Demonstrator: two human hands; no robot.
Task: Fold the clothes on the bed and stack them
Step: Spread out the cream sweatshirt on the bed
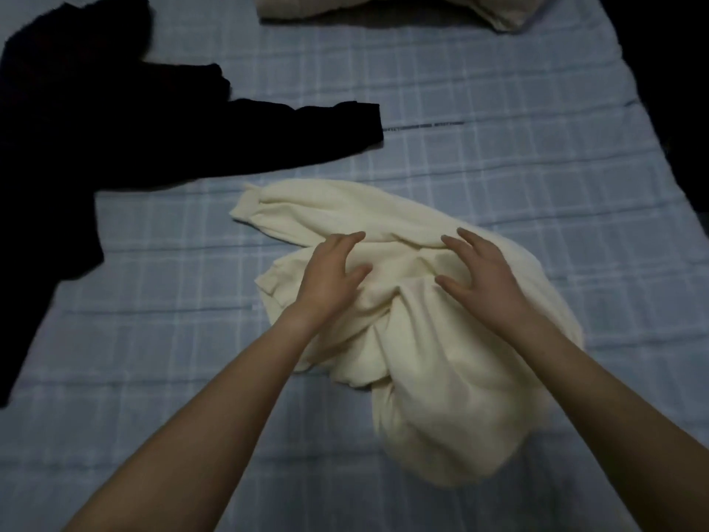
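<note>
Both hands, left (330, 274) and right (483, 270), rest open-fingered on a crumpled cream garment (441, 359) on the checked bed (518, 147).

The bed sheet (498, 147) is pale blue-grey, crossed by a grid of lighter, near-white lines that make a plaid check. The crumpled garment (433, 339) in the middle is a plain cream, a soft pale yellow with no print. The garment (96, 140) spread at the left is solid black, with no pattern to make out. At the top edge, a bundled cloth (364, 5) is beige, duller and greyer than the cream one. The far right margin is dark.
</note>
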